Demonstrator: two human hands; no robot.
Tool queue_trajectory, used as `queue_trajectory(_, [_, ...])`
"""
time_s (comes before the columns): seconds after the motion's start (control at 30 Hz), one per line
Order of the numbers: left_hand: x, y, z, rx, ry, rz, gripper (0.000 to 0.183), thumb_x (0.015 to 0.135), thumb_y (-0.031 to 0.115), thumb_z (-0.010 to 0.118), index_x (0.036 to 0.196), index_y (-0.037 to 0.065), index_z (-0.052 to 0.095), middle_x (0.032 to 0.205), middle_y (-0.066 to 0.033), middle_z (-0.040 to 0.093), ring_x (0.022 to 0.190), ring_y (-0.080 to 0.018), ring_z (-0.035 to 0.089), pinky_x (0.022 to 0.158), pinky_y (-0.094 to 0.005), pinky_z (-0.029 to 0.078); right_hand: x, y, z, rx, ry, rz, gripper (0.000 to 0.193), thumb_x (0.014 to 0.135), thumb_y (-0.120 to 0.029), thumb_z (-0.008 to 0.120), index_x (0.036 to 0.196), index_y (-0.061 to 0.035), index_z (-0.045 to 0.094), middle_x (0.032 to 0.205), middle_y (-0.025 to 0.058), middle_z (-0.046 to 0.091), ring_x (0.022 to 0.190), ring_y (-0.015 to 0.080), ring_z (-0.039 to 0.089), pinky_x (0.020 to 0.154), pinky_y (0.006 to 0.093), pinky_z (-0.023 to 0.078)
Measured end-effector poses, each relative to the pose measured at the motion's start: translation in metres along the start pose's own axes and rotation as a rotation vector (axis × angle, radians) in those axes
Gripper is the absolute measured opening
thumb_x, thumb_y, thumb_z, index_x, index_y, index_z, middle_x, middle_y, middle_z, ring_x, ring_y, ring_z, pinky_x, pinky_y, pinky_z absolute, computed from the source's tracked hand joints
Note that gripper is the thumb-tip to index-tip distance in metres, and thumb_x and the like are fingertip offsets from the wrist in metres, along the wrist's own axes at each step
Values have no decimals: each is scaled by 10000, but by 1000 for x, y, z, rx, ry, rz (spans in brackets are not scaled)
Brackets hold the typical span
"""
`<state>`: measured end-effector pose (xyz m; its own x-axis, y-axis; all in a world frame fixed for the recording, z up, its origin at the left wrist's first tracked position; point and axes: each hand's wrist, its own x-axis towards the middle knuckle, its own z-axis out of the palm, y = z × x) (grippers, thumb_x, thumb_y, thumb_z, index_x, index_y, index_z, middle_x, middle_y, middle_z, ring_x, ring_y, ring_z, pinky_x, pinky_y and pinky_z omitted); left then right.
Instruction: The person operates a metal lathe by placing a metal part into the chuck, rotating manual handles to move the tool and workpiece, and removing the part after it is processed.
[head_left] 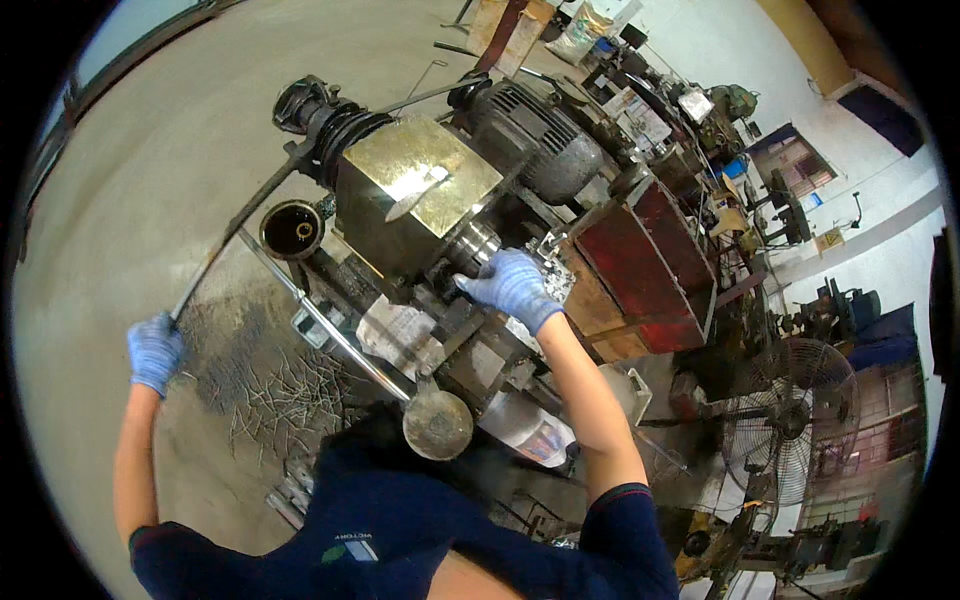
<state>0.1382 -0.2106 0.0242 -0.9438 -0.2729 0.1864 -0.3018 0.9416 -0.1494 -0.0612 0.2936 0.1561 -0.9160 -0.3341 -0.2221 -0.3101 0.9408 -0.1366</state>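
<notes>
In a striped bluish glove, my left hand (155, 353) is wrapped around the lower end of a long dark metal lever (247, 208). That lever runs up to the black pulley end of a machine headstock (415, 185) with a brassy, reflective top. A pointed pale tool lies on this top. At the headstock's near side, my gloved right hand (513, 287) curves over the front of a shiny round metal spindle part (474, 243), thumb apart from the fingers. My palm hides what lies under it. Metal shavings (556, 272) sit just beyond that hand.
A dark finned motor (540, 140) adjoins the headstock. To the right stands a red-sided box (640, 265). A cup of dark oil (292, 230), a silver bar (335, 332) and a round metal pan (437, 424) are nearer. Thin scraps (290, 405) litter the floor; a large fan (792, 418) stands right.
</notes>
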Motion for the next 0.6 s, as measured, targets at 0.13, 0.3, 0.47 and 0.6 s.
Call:
queue_trajectory(0.13, [79, -87, 38, 233, 225, 103, 39, 781, 128, 556, 792, 93, 544, 627, -123, 585, 620, -310, 590, 594, -425, 434, 8, 2, 4, -20, -29, 28, 603, 705, -608, 615, 664, -8, 658, 680, 195, 631, 690, 337, 625, 683, 416, 488])
queue_trajectory(0.3, [102, -104, 46, 164, 64, 33, 95, 779, 159, 575, 846, 92, 578, 728, -137, 622, 689, -310, 613, 651, -426, 466, 5, 2, 3, -42, 13, -15, 587, 728, -598, 597, 661, -20, 667, 691, 179, 638, 679, 334, 618, 685, 408, 489])
queue_trajectory(0.47, [106, -5, -35, -176, 124, -30, 288, 800, 297, 616, 1036, 135, 649, 888, -137, 664, 813, -307, 643, 746, -413, 503, -35, 5, 9, -130, 329, -120, 520, 766, -557, 569, 710, -57, 697, 845, 123, 659, 874, 304, 591, 871, 398, 429])
queue_trajectory(0.6, [103, 130, -104, -921, 481, 193, 451, 837, 389, 625, 1212, 142, 579, 842, -99, 664, 736, -245, 643, 671, -343, 505, -99, 10, 18, 203, 704, -334, 276, 686, -322, 745, 632, -67, 653, 866, 99, 651, 892, 283, 581, 821, 398, 456])
